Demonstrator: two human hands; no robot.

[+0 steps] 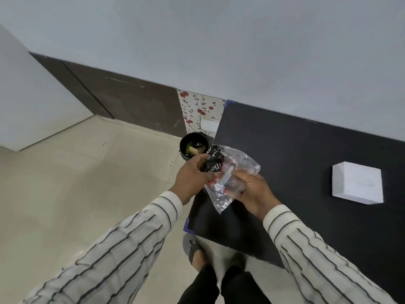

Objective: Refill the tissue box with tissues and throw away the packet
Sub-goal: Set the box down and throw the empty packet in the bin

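Note:
An empty, crumpled plastic tissue packet (228, 172), clear with black and red print, hangs in the air over the left edge of the black table (295, 154). My left hand (192, 174) grips its black printed end. My right hand (252, 189) holds its clear lower side. The white tissue box (357, 185) stands on the table to the right, apart from both hands. A small black bin (186, 148) sits on the floor just beyond my left hand, with some waste inside.
The beige tiled floor (87, 183) spreads to the left. A dark skirting panel and a strip of floral paper (197, 110) run along the pale wall behind the bin. My feet in sandals (192, 249) stand at the table's near corner.

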